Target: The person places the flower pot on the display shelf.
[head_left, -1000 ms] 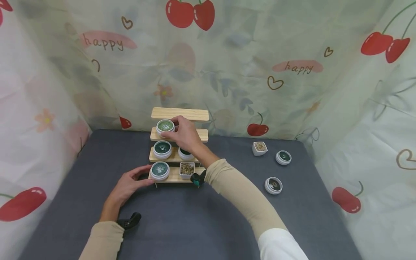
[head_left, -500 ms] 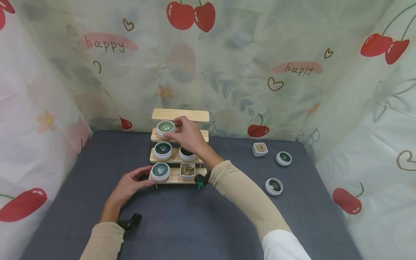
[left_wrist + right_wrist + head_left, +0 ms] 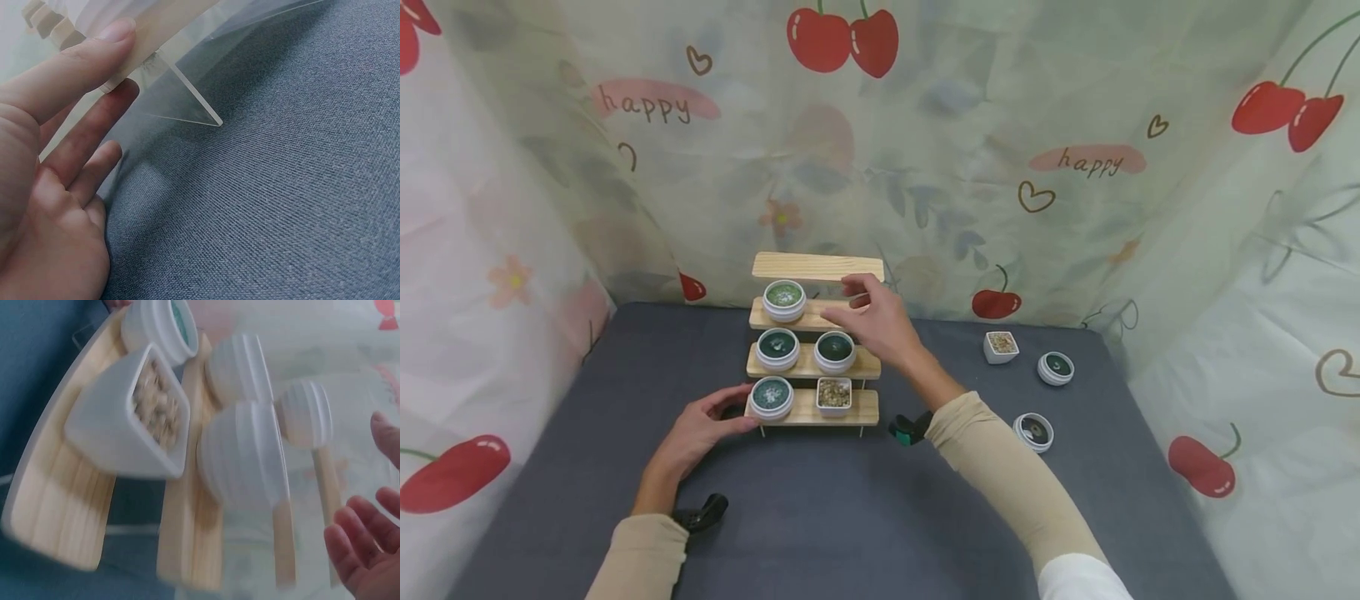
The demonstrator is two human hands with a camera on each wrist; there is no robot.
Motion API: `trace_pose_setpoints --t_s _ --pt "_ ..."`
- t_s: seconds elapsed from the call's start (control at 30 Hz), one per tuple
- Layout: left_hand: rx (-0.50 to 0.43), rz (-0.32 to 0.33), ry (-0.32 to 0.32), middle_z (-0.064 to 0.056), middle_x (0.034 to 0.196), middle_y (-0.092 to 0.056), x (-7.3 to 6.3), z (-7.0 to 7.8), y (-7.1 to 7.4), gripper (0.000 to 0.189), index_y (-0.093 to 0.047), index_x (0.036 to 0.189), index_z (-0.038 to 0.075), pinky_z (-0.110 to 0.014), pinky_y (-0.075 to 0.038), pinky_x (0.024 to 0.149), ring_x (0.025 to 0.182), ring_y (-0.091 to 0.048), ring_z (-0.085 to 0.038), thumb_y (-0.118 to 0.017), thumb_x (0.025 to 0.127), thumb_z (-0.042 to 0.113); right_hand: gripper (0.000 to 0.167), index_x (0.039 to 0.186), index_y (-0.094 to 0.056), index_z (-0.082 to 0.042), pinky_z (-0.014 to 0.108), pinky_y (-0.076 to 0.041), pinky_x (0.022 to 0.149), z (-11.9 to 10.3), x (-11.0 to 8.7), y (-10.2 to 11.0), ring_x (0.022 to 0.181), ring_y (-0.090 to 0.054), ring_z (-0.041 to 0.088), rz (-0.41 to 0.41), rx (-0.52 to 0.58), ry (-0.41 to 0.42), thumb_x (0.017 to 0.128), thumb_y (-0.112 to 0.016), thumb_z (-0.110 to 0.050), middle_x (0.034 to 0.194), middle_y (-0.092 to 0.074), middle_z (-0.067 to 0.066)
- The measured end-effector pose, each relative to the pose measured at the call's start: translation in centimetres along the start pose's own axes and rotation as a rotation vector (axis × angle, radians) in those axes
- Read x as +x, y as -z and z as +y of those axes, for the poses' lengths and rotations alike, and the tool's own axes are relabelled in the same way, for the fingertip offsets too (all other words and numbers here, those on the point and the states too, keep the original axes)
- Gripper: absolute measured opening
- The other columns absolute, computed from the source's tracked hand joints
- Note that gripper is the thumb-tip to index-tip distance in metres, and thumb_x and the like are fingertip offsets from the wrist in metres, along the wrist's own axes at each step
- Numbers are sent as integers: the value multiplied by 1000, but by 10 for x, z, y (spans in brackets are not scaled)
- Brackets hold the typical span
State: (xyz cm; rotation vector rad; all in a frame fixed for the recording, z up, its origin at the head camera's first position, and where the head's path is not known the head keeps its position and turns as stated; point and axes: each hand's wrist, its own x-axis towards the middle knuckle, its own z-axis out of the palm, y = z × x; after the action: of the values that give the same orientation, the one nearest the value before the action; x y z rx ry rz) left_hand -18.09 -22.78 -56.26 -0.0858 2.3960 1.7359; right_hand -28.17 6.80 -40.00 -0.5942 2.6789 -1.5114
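A four-tier wooden display stand (image 3: 863, 407) with clear supports stands at the table's back left. My left hand (image 3: 700, 427) pinches the left end of its lowest shelf, thumb and a finger on the board's edge in the left wrist view. My right hand (image 3: 883, 321) hovers over the third shelf's right end, fingers apart and holding nothing. Left of it sits a white round pot with a light green top (image 3: 784, 298). Two dark green round pots (image 3: 834, 350) share the second shelf. Below are a blue-green round pot (image 3: 771, 397) and a square pot of gravel (image 3: 834, 398).
To the right on the dark grey tablecloth (image 3: 880, 525) stand another square gravel pot (image 3: 1001, 347), a dark green round pot (image 3: 1056, 367) and a dark round pot (image 3: 1033, 432), partly behind the right sleeve. Printed curtains (image 3: 925, 217) surround the table. The top shelf (image 3: 812, 266) bears no pot.
My right hand has let go of the light green pot on the third shelf and drawn back to the right, uncovering the second shelf's right pot. The left hand stays in place.
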Motion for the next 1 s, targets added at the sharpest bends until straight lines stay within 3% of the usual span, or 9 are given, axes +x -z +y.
trace_pose_setpoints --t_s 0.23,0.4,0.57,0.73,0.87,1.0 --pt "8 -1 -10 -13 149 -56 -1 3 1 80 -52 149 13 -27 -40 112 142 -46 -26 -86 82 40 58 141 -56 -16 41 -55 99 25 -16 30 118 -64 25 26 8 77 91 -78 -36 129 -65 3" --pt "4 -1 1 -12 149 -56 0 2 1 81 -52 149 14 -15 -39 106 142 -45 -25 -87 81 40 61 144 -54 -19 43 -54 102 40 -29 52 122 -63 27 13 -10 62 90 -79 -34 136 -63 5" --pt "12 1 -4 -12 150 -55 0 1 0 81 -52 149 14 -16 -39 106 143 -45 -25 -86 81 40 65 146 -52 -19 46 -53 103 53 -42 75 124 -62 27 21 -49 44 90 -80 -36 138 -62 4" --pt "-1 0 -7 -11 150 -56 0 0 1 81 -52 148 14 -9 -38 101 144 -44 -25 -87 80 41 68 146 -51 -19 50 -53 103 63 -57 101 124 -62 29 65 -90 21 88 -80 -38 138 -62 7" --pt "1 -3 0 -13 151 -55 0 1 0 81 -52 149 14 -28 -40 113 145 -44 -27 -87 80 40 70 147 -49 -21 49 -53 102 76 -71 123 125 -61 31 98 -134 -24 88 -80 -42 140 -61 7" --pt "-6 -4 2 -14 151 -54 0 1 -1 83 -51 150 12 -48 -33 120 146 -42 -29 -87 80 39 70 148 -48 -23 50 -53 102 88 -84 141 125 -61 31 121 -147 -86 89 -78 -45 139 -60 7"
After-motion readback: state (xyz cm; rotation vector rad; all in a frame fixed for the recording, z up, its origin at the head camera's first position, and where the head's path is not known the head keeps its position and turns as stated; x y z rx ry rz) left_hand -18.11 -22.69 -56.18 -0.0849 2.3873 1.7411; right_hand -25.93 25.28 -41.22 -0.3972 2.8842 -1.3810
